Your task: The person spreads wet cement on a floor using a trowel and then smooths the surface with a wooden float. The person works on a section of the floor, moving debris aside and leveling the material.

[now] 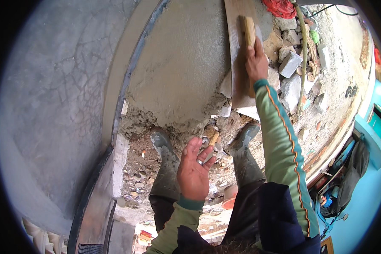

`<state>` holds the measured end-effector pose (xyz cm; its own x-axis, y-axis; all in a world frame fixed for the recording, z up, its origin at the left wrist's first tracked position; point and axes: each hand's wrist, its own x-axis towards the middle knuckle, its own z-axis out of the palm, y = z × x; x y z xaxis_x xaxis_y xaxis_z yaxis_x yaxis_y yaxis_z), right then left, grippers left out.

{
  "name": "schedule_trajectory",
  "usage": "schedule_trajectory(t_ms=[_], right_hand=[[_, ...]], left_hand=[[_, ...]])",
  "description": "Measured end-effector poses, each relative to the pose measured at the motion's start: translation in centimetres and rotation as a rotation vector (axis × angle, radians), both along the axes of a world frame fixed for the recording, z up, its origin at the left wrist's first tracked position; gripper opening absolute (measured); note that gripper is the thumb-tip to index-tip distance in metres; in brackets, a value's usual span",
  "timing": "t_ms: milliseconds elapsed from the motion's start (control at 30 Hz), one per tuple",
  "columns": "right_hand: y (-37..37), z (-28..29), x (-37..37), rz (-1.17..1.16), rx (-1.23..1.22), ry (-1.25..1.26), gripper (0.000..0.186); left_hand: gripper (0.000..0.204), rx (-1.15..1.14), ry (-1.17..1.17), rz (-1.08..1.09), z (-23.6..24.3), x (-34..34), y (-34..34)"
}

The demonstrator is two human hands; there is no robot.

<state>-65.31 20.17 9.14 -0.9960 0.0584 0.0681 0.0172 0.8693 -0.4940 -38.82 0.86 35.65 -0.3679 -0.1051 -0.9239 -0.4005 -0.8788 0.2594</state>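
My right hand (256, 61) grips the wooden handle (248, 26) of a long, flat float (237, 63), lying along the right side of the wet grey mortar (171, 55). My left hand (191, 173), with a ring, is raised open above the rubble, fingers slightly curled and apart. Just beyond its fingertips, a small wooden-handled tool (213, 138) shows, partly hidden by the hand. Below the mortar's crumbly near edge stand my two muddy rubber boots (165, 156).
A smooth grey cement surface (55, 97) with a curved edge fills the left. Broken concrete blocks (290, 63), a hose (304, 51) and a red plastic bag (279, 7) lie upper right. A turquoise motorbike (334, 194) stands lower right by a light-blue wall (364, 211).
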Motion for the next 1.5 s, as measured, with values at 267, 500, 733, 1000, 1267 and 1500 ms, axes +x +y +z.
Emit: schedule_trajectory(t_ms=[267,500,733,1000,1267,1500], right_hand=[[1.7,1.2,0.7,-0.271,-0.454,-0.432,0.051],[1.3,2.5,2.2,-0.083,-0.140,-0.227,0.053],[6.6,0.8,1.8,-0.242,-0.341,-0.336,0.051],[3.8,2.3,10.9,-0.114,-0.226,-0.248,0.055],[6.5,-0.8,2.4,-0.213,-0.296,-0.248,0.050],[5.2,2.3,18.6,-0.360,-0.549,-0.371,0.055]], left_hand=[[0.060,0.038,-0.006,0.012,-0.4,1.6,0.5],[0.061,-0.012,0.019,-0.018,0.0,0.5,0.8],[0.061,0.052,-0.020,-0.051,-0.6,1.1,1.9],[0.060,-0.017,-0.007,-0.055,-0.4,0.8,1.8],[0.059,0.075,-0.030,-0.072,-0.8,1.4,2.6],[0.059,0.037,0.003,-0.060,-0.4,1.0,1.4]])
